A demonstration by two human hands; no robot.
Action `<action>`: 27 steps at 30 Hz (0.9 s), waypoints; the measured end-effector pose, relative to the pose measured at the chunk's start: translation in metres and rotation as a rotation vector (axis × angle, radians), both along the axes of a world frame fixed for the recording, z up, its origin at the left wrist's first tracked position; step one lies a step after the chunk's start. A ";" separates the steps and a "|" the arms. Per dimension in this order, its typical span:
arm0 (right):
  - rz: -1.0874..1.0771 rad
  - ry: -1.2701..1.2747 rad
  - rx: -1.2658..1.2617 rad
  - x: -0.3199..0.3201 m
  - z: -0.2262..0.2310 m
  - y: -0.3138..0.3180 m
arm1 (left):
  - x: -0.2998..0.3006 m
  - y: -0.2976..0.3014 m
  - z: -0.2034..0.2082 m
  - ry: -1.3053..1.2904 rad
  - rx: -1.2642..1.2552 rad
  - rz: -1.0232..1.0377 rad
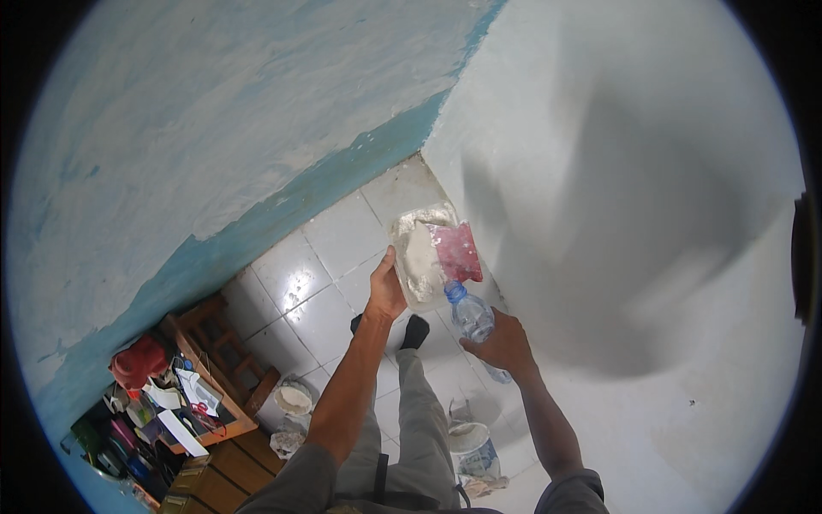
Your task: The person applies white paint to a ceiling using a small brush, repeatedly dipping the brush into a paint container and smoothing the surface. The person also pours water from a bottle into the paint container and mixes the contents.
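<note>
My left hand [387,289] grips the left side of a clear plastic tub [425,301], held out in front of me above the floor. White paste [420,257], like wall putty, lies inside it. A flat red spreader [458,253], smeared with white, rests across the tub's right part. In my right hand [503,344] is a clear bluish plastic water bottle [470,313], fingers wrapped round its body. It lies tilted, its neck at the tub's lower right corner. Whether water is flowing from it cannot be made out.
A patchy blue wall [257,111] and a whitish wall [616,257] meet at a corner ahead. On the tiled floor [295,274] stand a white bucket [473,447] and a smaller tub [294,397]. Wooden furniture [231,411] with clutter fills the lower left.
</note>
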State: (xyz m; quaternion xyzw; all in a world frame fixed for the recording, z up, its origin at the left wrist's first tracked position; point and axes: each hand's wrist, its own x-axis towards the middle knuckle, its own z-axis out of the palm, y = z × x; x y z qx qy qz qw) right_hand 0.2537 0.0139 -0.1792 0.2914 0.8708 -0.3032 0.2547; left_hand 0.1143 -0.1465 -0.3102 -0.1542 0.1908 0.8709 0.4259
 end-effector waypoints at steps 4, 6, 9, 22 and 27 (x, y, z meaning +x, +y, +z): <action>0.000 0.004 0.005 0.000 0.002 0.001 | -0.001 0.001 0.005 -0.003 -0.017 0.003; 0.001 0.009 0.007 0.001 0.001 0.001 | -0.001 0.001 0.005 -0.003 -0.011 0.007; 0.008 0.003 0.012 0.000 0.002 0.003 | -0.001 0.001 0.007 0.013 -0.011 0.007; -0.011 0.015 -0.011 0.002 -0.001 0.006 | 0.002 0.001 0.003 -0.016 0.004 0.020; -0.039 0.118 -0.104 0.000 0.000 0.009 | 0.004 0.002 0.000 -0.022 0.047 0.028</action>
